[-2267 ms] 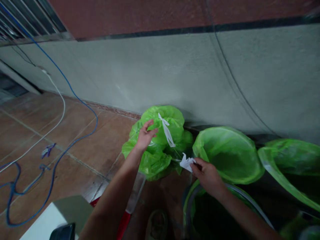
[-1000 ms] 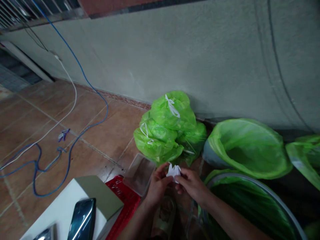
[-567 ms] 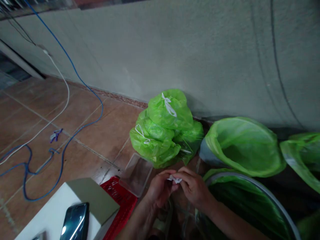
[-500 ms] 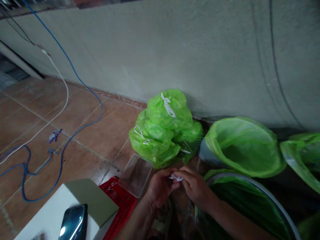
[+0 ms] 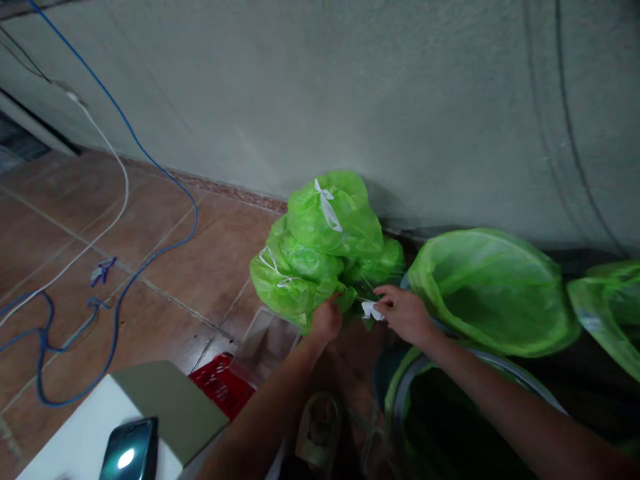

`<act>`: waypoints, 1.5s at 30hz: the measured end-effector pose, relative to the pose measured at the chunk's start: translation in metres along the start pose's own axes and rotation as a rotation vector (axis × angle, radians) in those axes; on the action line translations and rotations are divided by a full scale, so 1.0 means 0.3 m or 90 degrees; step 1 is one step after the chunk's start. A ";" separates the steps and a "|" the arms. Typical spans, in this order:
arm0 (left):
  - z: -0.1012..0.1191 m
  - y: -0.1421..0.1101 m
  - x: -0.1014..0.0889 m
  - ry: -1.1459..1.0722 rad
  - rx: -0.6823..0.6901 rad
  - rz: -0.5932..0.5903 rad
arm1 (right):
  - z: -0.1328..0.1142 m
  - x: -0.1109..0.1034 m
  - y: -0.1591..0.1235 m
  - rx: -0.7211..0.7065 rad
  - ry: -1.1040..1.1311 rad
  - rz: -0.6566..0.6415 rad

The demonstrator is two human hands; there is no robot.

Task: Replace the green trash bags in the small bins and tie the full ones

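Both hands reached bags; grip hidden.

I am reaching both bare forearms forward and away from me. My left hand is curling into a loose fist, knuckles up, wrist straight. My right hand is sitting just beside it, palm down, with its fingers pinching together toward the left hand.

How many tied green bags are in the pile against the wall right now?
3 show: top bag with a white tie, left bag by the left hand, right bag behind the right hand. Others may be hidden underneath.
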State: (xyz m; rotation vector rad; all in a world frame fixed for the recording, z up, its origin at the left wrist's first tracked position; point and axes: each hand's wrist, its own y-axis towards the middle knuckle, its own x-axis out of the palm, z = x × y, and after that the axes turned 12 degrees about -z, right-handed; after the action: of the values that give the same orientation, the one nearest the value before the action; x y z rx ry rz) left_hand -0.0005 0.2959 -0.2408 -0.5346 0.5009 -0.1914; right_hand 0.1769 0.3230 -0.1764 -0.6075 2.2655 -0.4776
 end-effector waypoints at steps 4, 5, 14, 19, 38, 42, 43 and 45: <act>0.009 0.101 -0.034 0.125 -0.046 -0.033 | -0.009 -0.011 0.021 0.010 -0.117 -0.019; 0.014 0.106 -0.036 0.148 -0.060 -0.038 | -0.012 -0.006 0.022 0.006 -0.132 -0.020; -0.019 -0.080 0.045 0.186 -0.118 0.074 | -0.020 0.016 -0.002 -0.059 -0.140 -0.045; -0.086 -0.153 0.105 0.136 -0.101 0.168 | -0.054 0.017 -0.019 -0.055 -0.128 -0.036; -0.152 -0.250 0.120 0.084 0.057 0.226 | -0.101 0.241 0.048 -0.044 -0.121 -0.210; -0.145 -0.248 0.123 0.113 0.064 0.231 | -0.130 0.269 0.033 -0.064 -0.287 -0.148; -0.140 -0.245 0.124 0.113 0.065 0.230 | -0.137 0.273 0.028 -0.063 -0.308 -0.141; -0.128 -0.239 0.124 0.104 0.074 0.236 | -0.148 0.277 0.018 -0.058 -0.326 -0.140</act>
State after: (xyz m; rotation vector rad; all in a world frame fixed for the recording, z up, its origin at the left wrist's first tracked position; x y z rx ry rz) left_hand 0.0089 0.2072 -0.2464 -0.3067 0.7343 0.0916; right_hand 0.0912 0.2886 -0.1958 -0.9161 1.7489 -0.2824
